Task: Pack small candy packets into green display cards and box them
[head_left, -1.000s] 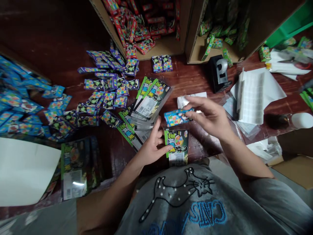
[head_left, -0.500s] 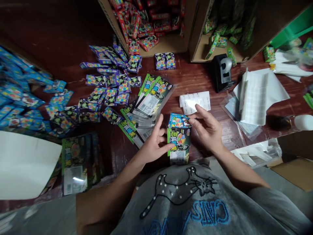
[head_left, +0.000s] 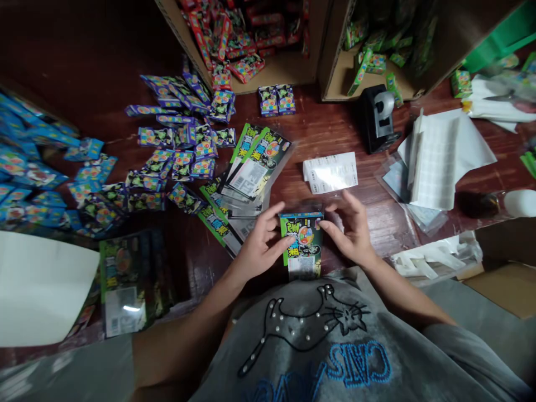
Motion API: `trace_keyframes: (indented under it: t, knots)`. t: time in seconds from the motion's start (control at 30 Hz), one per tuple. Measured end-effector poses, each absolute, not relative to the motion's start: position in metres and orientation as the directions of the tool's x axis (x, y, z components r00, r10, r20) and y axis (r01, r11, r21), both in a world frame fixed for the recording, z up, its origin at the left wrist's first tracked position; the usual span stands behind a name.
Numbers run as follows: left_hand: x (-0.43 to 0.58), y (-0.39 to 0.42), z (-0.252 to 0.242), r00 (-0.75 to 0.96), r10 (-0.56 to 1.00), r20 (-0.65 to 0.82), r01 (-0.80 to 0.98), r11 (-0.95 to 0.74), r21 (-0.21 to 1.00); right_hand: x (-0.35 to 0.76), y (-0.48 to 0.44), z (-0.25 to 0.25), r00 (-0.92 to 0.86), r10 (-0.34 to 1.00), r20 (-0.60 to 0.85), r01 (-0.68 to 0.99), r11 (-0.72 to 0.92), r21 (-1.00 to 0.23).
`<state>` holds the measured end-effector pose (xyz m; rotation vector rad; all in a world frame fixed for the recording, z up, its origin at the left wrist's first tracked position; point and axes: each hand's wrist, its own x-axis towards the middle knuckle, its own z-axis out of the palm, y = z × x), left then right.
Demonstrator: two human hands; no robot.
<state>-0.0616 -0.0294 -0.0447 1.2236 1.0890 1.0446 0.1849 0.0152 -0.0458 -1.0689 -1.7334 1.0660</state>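
Observation:
In front of my chest is a printed plastic bag (head_left: pixel 305 241) with a green strip, dark artwork and a white label at its lower end. A small blue box (head_left: pixel 302 214) shows only as a narrow edge along the bag's top; the rest of it is hidden. My left hand (head_left: pixel 262 245) grips the bag's left side, its thumb across the front. On the right, my right hand (head_left: pixel 350 231) holds the upper right edge with thumb and fingers. More printed bags (head_left: pixel 255 167) lie fanned beyond my left hand. A creased white sticker sheet (head_left: pixel 330 172) lies just ahead.
Purple boxes (head_left: pixel 184 162) and blue boxes (head_left: pixel 37 167) are heaped at left. Cartons at the back hold red boxes (head_left: pixel 247 42) and green boxes (head_left: pixel 372 58). A black tape dispenser (head_left: pixel 377 120) stands back right, near label sheets (head_left: pixel 433 167). Two purple boxes (head_left: pixel 276 100) sit side by side.
The blue box's broad face has gone from sight, leaving a thin edge at the bag's top. My right hand's fingers have shifted down to the bag's edge. The view has shifted slightly.

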Motion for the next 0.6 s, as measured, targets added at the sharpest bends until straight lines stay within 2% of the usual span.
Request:
trace_keyframes:
  t: [0.1,0.17,0.3,0.47,0.6]
  knots:
    - [-0.050,-0.033,-0.052,0.035,0.999,-0.036,-0.040,0.037,0.998,0.177,0.010,-0.054,-0.211,0.930,0.300,0.176,0.338,-0.925]
    - [-0.046,-0.036,-0.056,-0.001,0.999,-0.042,-0.019,0.042,0.999,0.174,0.010,-0.054,-0.244,0.923,0.297,0.162,0.341,-0.926]
    - [-0.050,-0.037,-0.059,0.040,0.994,-0.104,0.066,0.101,0.993,0.180,0.014,-0.055,-0.349,0.908,0.232,0.140,0.295,-0.945]
    - [-0.062,-0.024,-0.054,0.074,0.996,-0.051,0.197,0.035,0.980,0.183,0.020,-0.060,-0.382,0.900,0.211,0.128,0.277,-0.952]
    - [-0.067,-0.009,-0.049,0.173,0.985,-0.001,0.224,-0.039,0.974,0.182,0.024,-0.062,-0.424,0.890,0.165,0.136,0.243,-0.960]
